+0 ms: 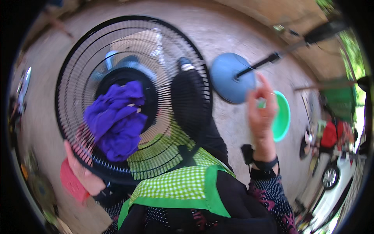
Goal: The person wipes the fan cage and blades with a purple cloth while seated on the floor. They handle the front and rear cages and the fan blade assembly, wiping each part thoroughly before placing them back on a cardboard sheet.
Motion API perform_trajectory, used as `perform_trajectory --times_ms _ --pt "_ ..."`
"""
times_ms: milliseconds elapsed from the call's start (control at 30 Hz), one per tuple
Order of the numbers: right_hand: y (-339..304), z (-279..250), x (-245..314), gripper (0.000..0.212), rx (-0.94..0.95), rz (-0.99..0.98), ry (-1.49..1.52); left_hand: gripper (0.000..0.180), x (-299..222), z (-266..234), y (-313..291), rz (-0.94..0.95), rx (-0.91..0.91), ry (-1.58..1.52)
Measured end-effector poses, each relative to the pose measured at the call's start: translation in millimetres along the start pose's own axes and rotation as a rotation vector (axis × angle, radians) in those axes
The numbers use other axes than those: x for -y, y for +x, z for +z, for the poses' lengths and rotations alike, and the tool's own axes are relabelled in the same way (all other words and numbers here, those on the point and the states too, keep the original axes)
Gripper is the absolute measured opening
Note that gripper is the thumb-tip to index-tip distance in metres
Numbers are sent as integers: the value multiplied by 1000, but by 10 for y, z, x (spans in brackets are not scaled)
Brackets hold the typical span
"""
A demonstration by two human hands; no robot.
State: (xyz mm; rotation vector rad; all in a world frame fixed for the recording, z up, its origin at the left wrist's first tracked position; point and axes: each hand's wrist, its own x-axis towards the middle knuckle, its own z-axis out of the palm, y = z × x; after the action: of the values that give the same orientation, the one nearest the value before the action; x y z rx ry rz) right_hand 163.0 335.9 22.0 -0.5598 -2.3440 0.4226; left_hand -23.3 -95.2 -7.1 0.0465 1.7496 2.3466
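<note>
A round black wire fan guard (183,37) rests over my lap, tilted toward me. My left hand (86,174) grips its lower left rim, with some fingers hidden behind the wires. A crumpled purple cloth (117,117) lies on the guard, partly over its black centre disc (152,93). Off to the right, my right hand (263,107) is raised and away from the guard. Its fingers are apart and somewhat blurred, with nothing visible in them. Behind that hand are a blue round fan base (230,78) with a dark pole (265,60) and a green basin (282,121).
A green checked apron (175,185) covers my lap. Beneath my left hand is a pinkish-red object (72,181). Through the wires I see a cardboard-like sheet (136,43) on the concrete floor (241,31). A white car (335,179) and a red item (331,134) stand far right.
</note>
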Motion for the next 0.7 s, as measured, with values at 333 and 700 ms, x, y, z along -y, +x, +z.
perform_trajectory --times_ms 333,700 --pt "373 140 306 41 89 -106 284 56 148 -170 302 -188 -26 -455" --pt "541 944 1904 54 919 -1350 74 61 -14 137 286 -100 -13 -464"
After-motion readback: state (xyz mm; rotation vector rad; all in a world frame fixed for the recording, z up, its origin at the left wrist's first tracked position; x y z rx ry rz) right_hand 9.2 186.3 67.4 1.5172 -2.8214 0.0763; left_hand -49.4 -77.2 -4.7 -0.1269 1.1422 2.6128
